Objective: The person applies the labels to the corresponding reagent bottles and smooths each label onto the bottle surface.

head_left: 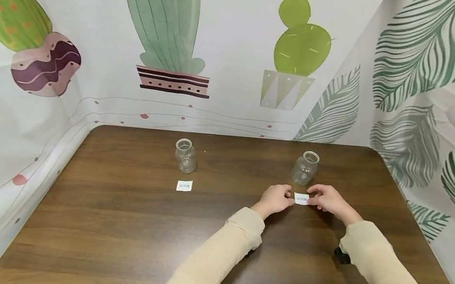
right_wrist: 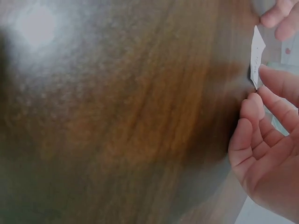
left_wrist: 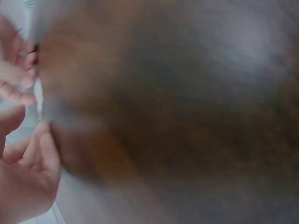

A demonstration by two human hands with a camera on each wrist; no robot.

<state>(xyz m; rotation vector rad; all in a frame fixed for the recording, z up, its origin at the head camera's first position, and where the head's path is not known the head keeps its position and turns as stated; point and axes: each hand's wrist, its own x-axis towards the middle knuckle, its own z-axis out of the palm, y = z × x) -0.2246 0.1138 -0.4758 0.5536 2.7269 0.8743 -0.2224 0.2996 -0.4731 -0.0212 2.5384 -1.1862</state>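
A small white paper label [head_left: 301, 199] with blue writing is in front of the right glass jar [head_left: 305, 168]. My right hand [head_left: 329, 200] pinches the label's right edge between thumb and finger; the right wrist view shows this label [right_wrist: 255, 56] reaching out from the fingertips of that hand [right_wrist: 271, 144]. At the label's left edge is my left hand [head_left: 276, 200], its fingers loosely bent. In the left wrist view a gap shows between thumb and fingers of the left hand [left_wrist: 30, 172], close to the label's [left_wrist: 39, 98] end.
Another glass jar [head_left: 186, 156] stands upright on the left, with a second white label [head_left: 184, 185] lying in front of it. Both jars have no lid. The brown wooden table [head_left: 118, 224] meets a printed cloth backdrop [head_left: 239, 65] at its back edge.
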